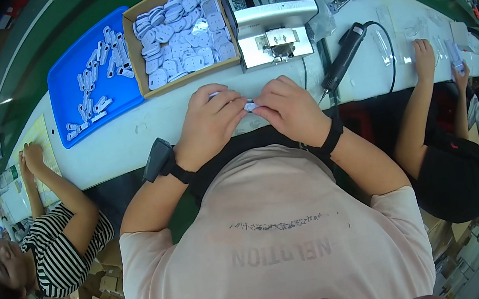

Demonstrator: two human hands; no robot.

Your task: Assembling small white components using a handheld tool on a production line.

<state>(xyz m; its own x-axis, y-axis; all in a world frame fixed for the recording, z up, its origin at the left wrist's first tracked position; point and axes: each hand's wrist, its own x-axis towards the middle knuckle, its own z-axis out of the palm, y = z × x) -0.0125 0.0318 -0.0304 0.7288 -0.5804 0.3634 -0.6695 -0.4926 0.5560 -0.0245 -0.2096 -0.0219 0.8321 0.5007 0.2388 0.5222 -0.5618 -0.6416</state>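
Note:
In front of my chest, above the near edge of the white bench, both hands meet at a small white plastic piece [251, 106]. My left hand [208, 117] pinches it from the left, fingers curled over. From the other side, my right hand [295, 109] grips it between thumb and fingers. Most of the piece is hidden by the fingertips. Just beyond the hands stands a cardboard box [194, 78] full of flat white plastic covers [182, 33]. A blue tray [65, 91] to its left carries several small white-and-dark parts [85, 79].
Behind my right hand is a silver screw feeder [276, 17] with loose screws inside. A black electric screwdriver [346, 60] with a cable lies to its right. Clear plastic pieces [383, 49] lie farther right. Co-workers' arms rest at the bench on both sides.

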